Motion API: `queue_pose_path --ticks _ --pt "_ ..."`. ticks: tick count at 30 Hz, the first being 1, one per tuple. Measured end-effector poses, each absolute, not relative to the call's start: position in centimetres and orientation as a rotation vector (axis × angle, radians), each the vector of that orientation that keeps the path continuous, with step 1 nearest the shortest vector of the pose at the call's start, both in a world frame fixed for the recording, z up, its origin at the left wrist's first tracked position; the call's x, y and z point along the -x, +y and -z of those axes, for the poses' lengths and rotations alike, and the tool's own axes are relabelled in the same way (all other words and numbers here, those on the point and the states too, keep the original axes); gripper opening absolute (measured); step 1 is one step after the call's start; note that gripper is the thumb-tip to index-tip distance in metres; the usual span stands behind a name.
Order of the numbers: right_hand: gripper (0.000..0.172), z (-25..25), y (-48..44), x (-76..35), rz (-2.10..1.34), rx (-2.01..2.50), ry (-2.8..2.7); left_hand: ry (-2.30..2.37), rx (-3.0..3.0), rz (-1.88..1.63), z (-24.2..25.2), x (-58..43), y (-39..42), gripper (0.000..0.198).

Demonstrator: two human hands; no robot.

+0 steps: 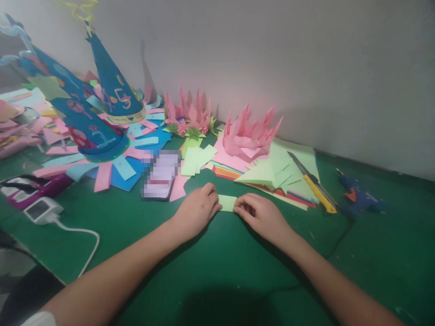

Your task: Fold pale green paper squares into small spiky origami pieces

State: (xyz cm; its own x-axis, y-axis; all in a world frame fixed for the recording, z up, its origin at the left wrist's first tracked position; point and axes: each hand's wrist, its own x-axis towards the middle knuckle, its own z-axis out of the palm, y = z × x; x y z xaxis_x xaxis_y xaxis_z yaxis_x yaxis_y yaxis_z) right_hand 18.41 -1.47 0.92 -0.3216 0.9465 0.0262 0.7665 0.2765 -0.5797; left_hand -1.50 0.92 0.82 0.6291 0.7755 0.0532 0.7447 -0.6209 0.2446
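A small light-green paper strip (227, 203) lies between my two hands, low over the green table. My left hand (200, 206) pinches its left end with closed fingers. At the opposite end, my right hand (256, 209) grips the strip between thumb and fingertips. Just beyond are more light-green paper pieces (193, 160) and a stack of coloured sheets with folded green paper (265, 174) on top. A pink folded-paper crown (246, 138) stands on the stack's far side. To its left is a second pink crown (190, 113) with green leaves.
A yellow utility knife (319, 192) rests on the sheets, blade out. Right of it lies a blue glue gun (360, 194) with a cord. At left are a phone (162, 174), blue cone hats (112, 77), a white plug adapter (42, 210) and a purple power strip (41, 188).
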Motion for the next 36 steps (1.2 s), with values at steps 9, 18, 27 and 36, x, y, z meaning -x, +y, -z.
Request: queue_pose_path --ticks 9,18,27,36 --pt "0.011 -1.1 -1.6 -18.8 -0.703 1.496 -2.228 1.122 -2.493 -0.311 -1.1 2.4 1.3 0.017" --pt "0.015 -1.2 -1.5 -18.6 -0.710 1.557 -2.223 1.132 -2.429 -0.284 -1.5 2.1 1.2 0.019" --pt "0.014 -1.2 -1.5 -18.5 -0.736 1.574 -2.223 0.978 -2.684 -0.135 -2.0 2.0 1.0 0.026" --pt "0.014 -1.0 -1.6 -18.4 -0.680 1.590 -2.201 1.196 -2.576 -0.191 -1.3 1.7 1.0 0.030"
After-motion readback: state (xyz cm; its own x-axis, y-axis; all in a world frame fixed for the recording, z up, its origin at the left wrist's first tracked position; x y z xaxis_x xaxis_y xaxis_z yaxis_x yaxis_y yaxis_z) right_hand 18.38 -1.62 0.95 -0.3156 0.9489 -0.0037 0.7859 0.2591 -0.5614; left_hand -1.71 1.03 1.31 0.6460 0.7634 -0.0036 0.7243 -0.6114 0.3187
